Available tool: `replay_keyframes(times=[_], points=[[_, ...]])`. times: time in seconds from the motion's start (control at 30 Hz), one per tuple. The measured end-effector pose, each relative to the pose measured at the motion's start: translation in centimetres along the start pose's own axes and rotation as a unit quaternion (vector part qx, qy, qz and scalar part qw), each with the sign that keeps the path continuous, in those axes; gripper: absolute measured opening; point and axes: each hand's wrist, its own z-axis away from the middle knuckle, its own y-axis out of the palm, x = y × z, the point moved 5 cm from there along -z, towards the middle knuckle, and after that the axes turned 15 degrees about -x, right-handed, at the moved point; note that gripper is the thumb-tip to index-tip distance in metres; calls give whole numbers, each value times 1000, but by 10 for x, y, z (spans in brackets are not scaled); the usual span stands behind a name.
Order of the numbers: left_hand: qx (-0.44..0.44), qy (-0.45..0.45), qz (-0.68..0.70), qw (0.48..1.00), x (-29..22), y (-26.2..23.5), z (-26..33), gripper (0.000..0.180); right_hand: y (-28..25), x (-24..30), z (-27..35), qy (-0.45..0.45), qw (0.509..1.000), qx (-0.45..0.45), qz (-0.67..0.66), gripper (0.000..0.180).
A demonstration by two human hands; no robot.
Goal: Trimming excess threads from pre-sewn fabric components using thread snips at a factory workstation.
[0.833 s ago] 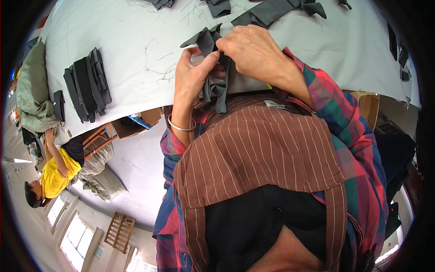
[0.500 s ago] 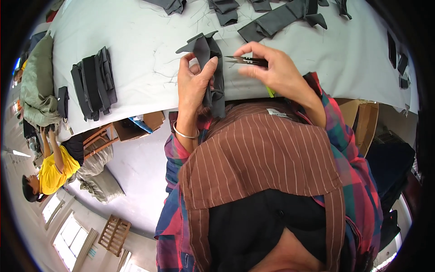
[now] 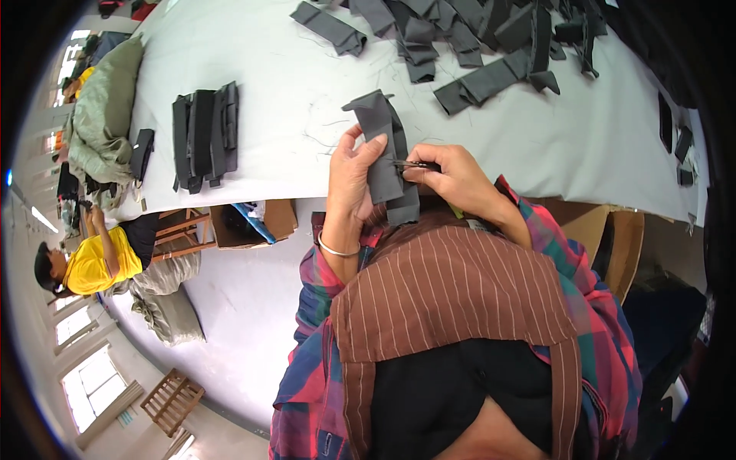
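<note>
A folded strip of dark grey fabric (image 3: 383, 179) hangs near the table's front edge, pinched by my left hand (image 3: 349, 178) with the thumb on top. In my right hand (image 3: 454, 178) is a pair of small black thread snips (image 3: 423, 165). Their tips point left and reach the strip's right edge, beside my left thumb. Some right fingertips seem to touch that edge too. Whether the blades are apart, or a thread lies between them, is too small to tell.
More dark grey strips (image 3: 477, 83) lie heaped at the far right of the white-covered table (image 3: 284, 92), amid loose threads. A neat stack of strips (image 3: 203, 138) is at the left. Beyond are a big greenish cloth bundle (image 3: 107, 107) and a person in yellow (image 3: 100, 261).
The snips have come left against the strip, and my right fingers have closed in. The strip now shows a flatter, wider face. The whole view has shifted, showing more of the far heap.
</note>
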Motion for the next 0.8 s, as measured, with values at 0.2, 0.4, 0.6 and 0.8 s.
replay_keyframes(times=[0.2, 0.4, 0.6, 0.8], points=[[-17, 148, -18, 989, -20, -20, 28, 51, -10, 20, -4, -88, 990, -104, -41, 9], [55, 121, -82, 988, -2, -17, 71, 54, -2, 36, 5, -114, 984, -134, -40, 10], [46, 37, 44, 997, 21, -30, 86, 42, 17, 47, 34, -250, 954, -165, -21, 9], [80, -49, 140, 986, 44, -41, 99, 16, 22, 49, 56, -240, 961, -140, 3, 16]])
